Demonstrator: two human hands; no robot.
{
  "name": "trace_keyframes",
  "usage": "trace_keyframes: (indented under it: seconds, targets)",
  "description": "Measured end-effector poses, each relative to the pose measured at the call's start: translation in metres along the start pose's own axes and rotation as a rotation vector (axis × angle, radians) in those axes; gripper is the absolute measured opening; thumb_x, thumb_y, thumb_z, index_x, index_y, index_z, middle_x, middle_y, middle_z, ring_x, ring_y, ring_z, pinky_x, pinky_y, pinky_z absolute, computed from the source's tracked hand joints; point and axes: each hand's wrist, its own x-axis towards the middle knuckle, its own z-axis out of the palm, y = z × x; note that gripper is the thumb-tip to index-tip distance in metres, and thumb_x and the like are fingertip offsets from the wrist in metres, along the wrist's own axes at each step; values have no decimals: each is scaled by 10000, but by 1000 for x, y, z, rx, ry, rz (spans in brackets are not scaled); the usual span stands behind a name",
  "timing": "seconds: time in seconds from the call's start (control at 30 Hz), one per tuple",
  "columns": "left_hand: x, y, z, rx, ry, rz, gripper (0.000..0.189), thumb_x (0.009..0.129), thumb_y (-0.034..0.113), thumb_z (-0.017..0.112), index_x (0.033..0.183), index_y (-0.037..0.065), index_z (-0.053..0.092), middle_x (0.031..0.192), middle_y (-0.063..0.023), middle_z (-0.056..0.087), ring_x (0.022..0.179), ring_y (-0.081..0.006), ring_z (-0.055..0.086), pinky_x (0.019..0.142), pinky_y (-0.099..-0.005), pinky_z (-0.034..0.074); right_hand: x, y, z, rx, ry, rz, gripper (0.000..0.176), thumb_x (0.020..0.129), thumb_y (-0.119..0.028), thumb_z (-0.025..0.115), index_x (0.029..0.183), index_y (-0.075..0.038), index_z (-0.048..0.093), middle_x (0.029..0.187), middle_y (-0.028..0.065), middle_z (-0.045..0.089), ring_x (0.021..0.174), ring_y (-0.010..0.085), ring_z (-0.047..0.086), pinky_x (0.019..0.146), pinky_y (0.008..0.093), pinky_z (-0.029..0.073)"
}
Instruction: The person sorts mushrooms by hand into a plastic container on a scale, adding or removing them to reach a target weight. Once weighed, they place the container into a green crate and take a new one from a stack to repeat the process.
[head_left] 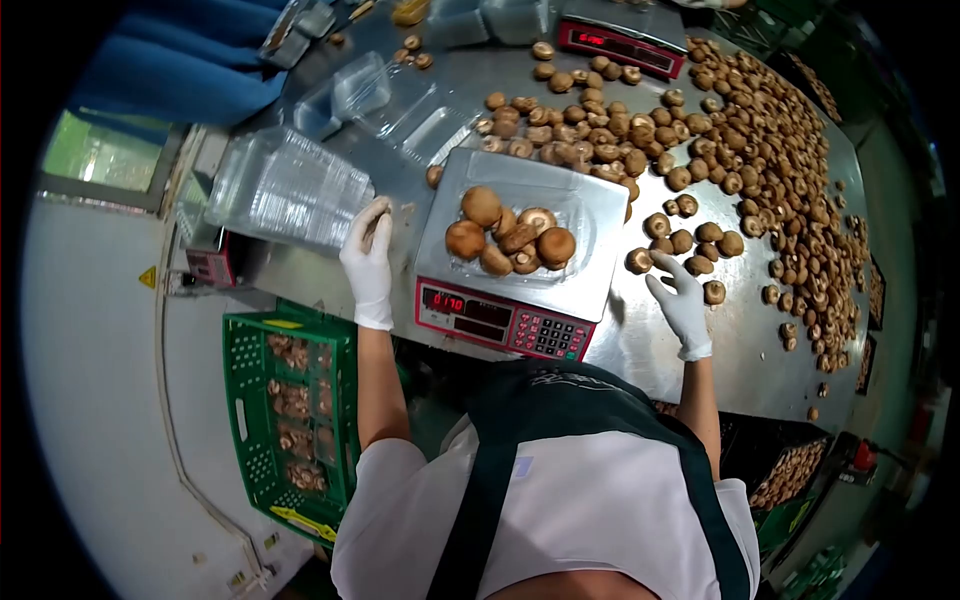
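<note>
In the head view a digital scale [590, 265] stands in front of me, its red display lit. A clear plastic tray [582, 222] on its plate holds several brown mushrooms [482, 206]. My left hand [368, 268], in a white glove, is left of the scale beside a stack of clear trays [285, 185]. Its fingers are curled together, with a brownish patch between them that I cannot make out. My right hand [682, 308], also gloved, is over the table right of the scale. Its fingers are apart, with the tips close to a loose mushroom [640, 261].
Loose mushrooms [780, 180] cover the right and back of the metal table [640, 355]. A second scale [622, 45] stands at the back. A green crate [240, 400] with packed mushrooms is at lower left. A dark crate [790, 475] of mushrooms is at lower right.
</note>
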Motion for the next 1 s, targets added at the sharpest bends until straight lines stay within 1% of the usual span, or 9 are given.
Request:
trace_keyframes:
  seconds: [0.23,0.37,0.47,0.53,0.57,0.63,0.77,0.9,1.0]
  targets:
    - [2,10,13,-1,-34,-46,253,866,37,596,1110,-30,598,1156,-103,577,994,-153,588,868,-270,469,-3,12,4,98,-59,64,408,818,-153,657,1199,-32,576,1133,127,632,1046,204,601,880,325,481]
    - [10,0,41,285,-114,130,363,885,201,592,1159,-35,559,1220,-198,538,1154,-295,516,981,-344,400,17,-22,25,101,-73,11,421,812,-158,667,1199,-23,572,1193,151,597,1102,226,572,935,330,444]
    - [-1,-1,78,466,-275,147,587,871,405,570,1257,-28,479,1354,-254,407,1261,-373,395,1056,-391,311,45,-28,65,58,-18,-286,542,848,-247,622,1314,-30,447,1372,238,392,1264,330,409,1023,378,352]
    - [-22,4,103,853,-404,303,648,867,414,565,1346,14,390,1415,-227,328,1318,-358,311,1082,-448,240,53,-42,90,-57,-44,-368,607,872,-310,580,1370,-43,360,1422,289,277,1309,401,319,1052,404,307]
    - [-28,3,109,834,-425,393,729,842,462,570,1385,36,336,1429,-221,308,1325,-369,291,1084,-479,213,56,-47,98,-90,-79,-387,627,881,-335,559,1388,-50,326,1427,309,242,1313,429,292,1059,414,293]
    - [-31,6,103,761,-539,460,790,808,485,596,1403,52,309,1437,-217,297,1328,-368,286,1084,-493,193,60,-50,96,-38,-87,-382,618,878,-334,560,1382,-55,336,1419,317,244,1302,448,292,1061,418,287]
    - [-31,10,89,922,-508,405,844,776,537,599,1403,53,309,1425,-197,333,1335,-357,280,1074,-545,169,59,-47,88,-112,-119,-432,590,883,-339,543,1364,-49,363,1413,295,278,1286,441,318,1057,422,290]
    - [-35,7,81,736,-526,435,779,718,430,710,1333,57,410,1359,-180,415,1302,-368,323,1061,-503,216,48,-40,75,-58,-19,-415,558,877,-343,557,1321,-39,408,1374,271,351,1246,411,382,1034,411,323]
    - [-43,0,78,533,-538,466,688,688,311,761,1265,61,481,1301,-171,466,1266,-375,367,1033,-451,287,36,-12,60,27,152,-306,455,833,-198,645,1242,-49,513,1314,178,482,1252,300,437,1028,350,349]
